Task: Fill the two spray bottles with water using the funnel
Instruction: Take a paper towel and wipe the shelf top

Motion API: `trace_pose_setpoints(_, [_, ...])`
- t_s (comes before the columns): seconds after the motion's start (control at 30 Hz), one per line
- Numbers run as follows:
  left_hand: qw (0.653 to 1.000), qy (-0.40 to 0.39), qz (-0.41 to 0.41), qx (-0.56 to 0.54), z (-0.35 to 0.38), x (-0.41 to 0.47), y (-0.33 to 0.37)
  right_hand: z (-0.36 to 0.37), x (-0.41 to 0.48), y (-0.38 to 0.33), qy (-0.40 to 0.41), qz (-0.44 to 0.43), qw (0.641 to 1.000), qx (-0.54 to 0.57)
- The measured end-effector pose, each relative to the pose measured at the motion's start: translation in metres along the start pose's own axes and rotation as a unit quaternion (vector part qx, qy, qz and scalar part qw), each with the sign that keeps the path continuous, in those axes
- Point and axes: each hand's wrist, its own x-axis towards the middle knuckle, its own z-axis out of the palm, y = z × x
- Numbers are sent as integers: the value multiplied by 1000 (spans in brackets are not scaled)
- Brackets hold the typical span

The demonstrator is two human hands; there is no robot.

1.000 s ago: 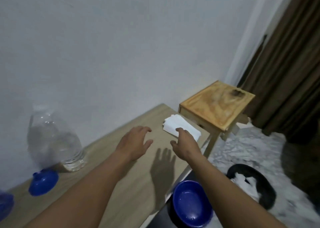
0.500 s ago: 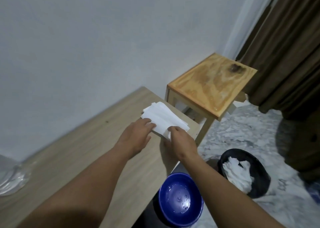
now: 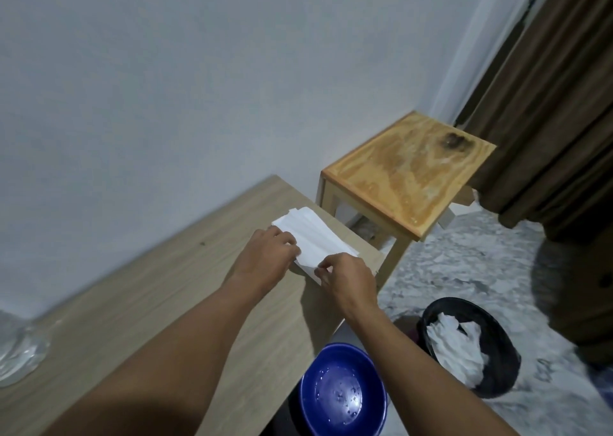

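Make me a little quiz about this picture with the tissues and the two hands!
1. True or false: both hands touch the stack of white tissues.
2. What colour is the bowl below the table edge?
3. What lies in the black bin: A) crumpled white paper, B) a spray bottle, C) a funnel?

Key:
1. True: the left hand presses the stack while the right hand pinches the top sheet with its fingers.
2. Blue.
3. A.
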Motion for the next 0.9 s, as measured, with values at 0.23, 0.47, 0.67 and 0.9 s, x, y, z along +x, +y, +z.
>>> trace_pose_setpoints(0.23, [999, 43, -1, -23, -14, 16, -5, -16, 10, -6, 84, -22, 995, 49])
trace_pose_setpoints(0.47, [984, 50, -106, -130, -68, 45, -5, -75, 28, -22, 105, -58, 991, 66])
trace_pose_setpoints(0.67, [974, 82, -135, -164, -111, 53, -10, -117, 34, -42, 144, -93, 984, 48])
trace_pose_setpoints(0.9, [951, 102, -177, -230, -159, 34, -18, -143, 26, -69, 157, -121, 977, 76])
